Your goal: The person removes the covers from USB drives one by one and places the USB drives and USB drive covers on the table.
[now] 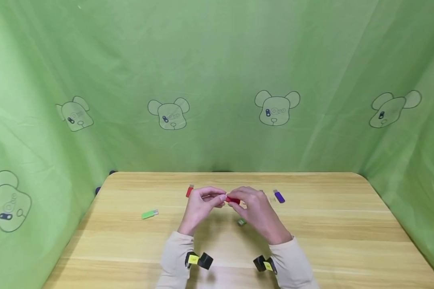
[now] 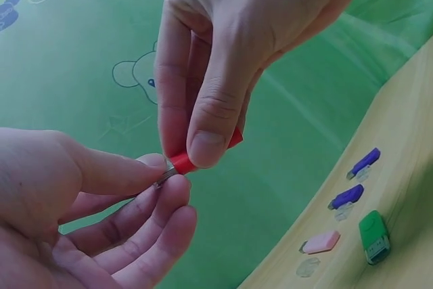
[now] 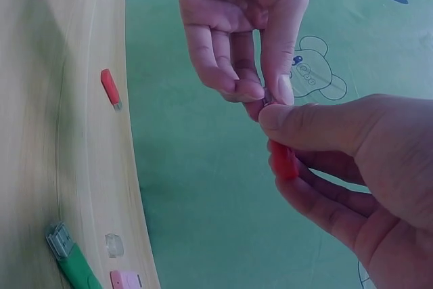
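A red USB stick (image 1: 233, 200) is held above the table between both hands. My right hand (image 1: 254, 204) pinches its red body (image 2: 183, 162) between thumb and fingers. From the other side, my left hand (image 1: 199, 204) pinches the metal plug end with thumb and forefinger; the left wrist view shows a sliver of the metal plug (image 2: 164, 176) there. Fingertips cover most of that end, so whether a clear cap sits on it cannot be told. In the right wrist view, part of the red body (image 3: 285, 162) shows below my right thumb.
Other USB sticks lie on the wooden table (image 1: 340, 241): red (image 1: 189, 191), light green (image 1: 150, 214), dark green (image 2: 374, 236), pink (image 2: 321, 242) and purple (image 1: 279, 196). Small clear caps (image 3: 114, 245) lie near some. A green curtain (image 1: 217, 60) surrounds the table.
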The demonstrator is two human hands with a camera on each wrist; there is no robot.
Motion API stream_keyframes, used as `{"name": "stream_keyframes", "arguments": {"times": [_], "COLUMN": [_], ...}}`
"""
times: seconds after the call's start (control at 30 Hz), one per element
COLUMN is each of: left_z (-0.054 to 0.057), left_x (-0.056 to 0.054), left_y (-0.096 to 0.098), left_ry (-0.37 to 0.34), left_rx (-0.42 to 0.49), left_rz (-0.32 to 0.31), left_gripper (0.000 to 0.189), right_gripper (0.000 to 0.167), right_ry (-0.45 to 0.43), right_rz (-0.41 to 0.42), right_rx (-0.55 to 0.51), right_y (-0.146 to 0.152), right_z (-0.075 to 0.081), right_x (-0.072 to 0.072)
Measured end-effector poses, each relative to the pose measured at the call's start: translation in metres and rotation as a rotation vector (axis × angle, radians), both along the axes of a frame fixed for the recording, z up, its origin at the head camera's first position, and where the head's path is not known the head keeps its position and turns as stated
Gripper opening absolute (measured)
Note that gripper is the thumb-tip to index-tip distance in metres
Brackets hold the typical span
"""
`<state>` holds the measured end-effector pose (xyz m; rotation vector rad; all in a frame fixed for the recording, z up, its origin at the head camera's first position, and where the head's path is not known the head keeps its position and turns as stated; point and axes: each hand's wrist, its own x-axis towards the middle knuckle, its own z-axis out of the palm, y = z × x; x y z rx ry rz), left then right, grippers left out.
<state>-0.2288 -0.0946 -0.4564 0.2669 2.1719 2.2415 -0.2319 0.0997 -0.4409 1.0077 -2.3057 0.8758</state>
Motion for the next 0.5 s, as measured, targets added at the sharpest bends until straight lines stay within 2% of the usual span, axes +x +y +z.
{"name": "stream_keyframes", "arguments": {"times": [0.3, 0.5], "left_z": [0.0031, 0.0046], "left_x": [0.0001, 0.0001], "left_y": [-0.0006, -0.0002], "left_ry": [-0.03, -0.038], "left_rx": [0.059, 0.089], "left_rz": [-0.01, 0.013], "left_gripper": [0.019, 0.019], "right_gripper": [0.022, 0.021], "right_ry": [0.015, 0.014], "right_rz": [-0.008, -0.012], "right_rx": [0.014, 0.03], "right_y": [0.001, -0.0016], "right_z": [0.0029, 0.0058], "right_x": [0.0004, 0.0037]}}
